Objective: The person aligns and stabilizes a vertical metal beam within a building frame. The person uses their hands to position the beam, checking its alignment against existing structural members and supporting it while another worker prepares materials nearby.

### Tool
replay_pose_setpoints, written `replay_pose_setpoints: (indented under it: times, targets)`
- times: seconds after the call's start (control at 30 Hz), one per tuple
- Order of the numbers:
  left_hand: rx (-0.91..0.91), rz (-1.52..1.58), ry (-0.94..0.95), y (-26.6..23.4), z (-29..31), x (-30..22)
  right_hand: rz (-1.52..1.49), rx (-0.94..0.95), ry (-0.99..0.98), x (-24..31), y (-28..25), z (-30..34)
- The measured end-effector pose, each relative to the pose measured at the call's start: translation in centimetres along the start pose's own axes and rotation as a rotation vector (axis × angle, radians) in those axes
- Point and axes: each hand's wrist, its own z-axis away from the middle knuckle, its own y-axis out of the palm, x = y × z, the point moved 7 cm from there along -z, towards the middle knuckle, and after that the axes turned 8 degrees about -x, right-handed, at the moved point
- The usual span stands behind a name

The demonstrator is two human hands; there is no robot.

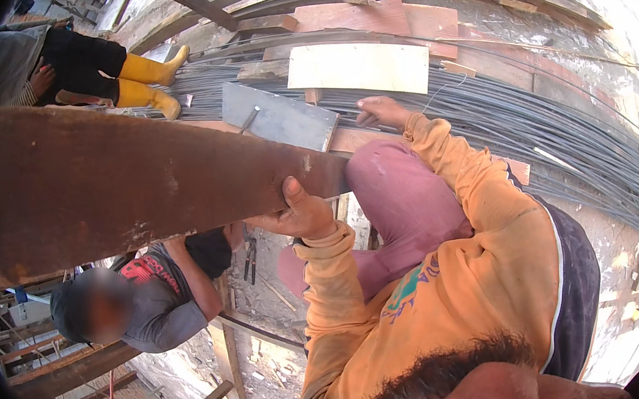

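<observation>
A long brown wooden plank [131, 176] slants across the left and middle, its narrow end above my knee. My left hand [301, 214] grips its lower edge, thumb up on the near face and the other fingers mostly hidden. Beyond the plank's end, my right hand [385, 112] is closed, fingers curled, over a bundle of steel rods [503, 119]. What it holds, if anything, I cannot make out. Nearest to it are a pale yellow board [359, 67] and a grey board [276, 116]. A short metal tool [251, 118] lies on the grey board, its kind unclear.
A co-worker in a dark shirt [159, 301] is below the plank at left, one arm reaching up behind it. Another person in yellow boots [149, 72] is at the upper left. Reddish boards [360, 18] lie behind the rods. Timber beams [76, 373] cross an open frame lower left.
</observation>
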Motion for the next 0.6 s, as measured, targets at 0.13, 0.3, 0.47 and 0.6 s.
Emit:
replay_pose_setpoints:
  times: [0.13,0.3,0.47,0.6]
  targets:
    - [0.032,0.017,-0.024,-0.5,0.0,0.5,0.017,0.004,-0.162,6.2,1.3,1.9]
    - [0.039,0.041,-0.099,-0.3,0.1,0.0,-0.090,0.112,-0.396,15.1,6.3,7.1]
    - [0.079,-0.032,-0.043,-1.4,0.0,-0.3,-0.273,0.302,-0.553,19.9,14.0,13.5]
    - [0.089,-0.001,0.006,-2.2,0.2,-0.4,-0.241,0.327,-0.635,17.6,14.0,13.5]
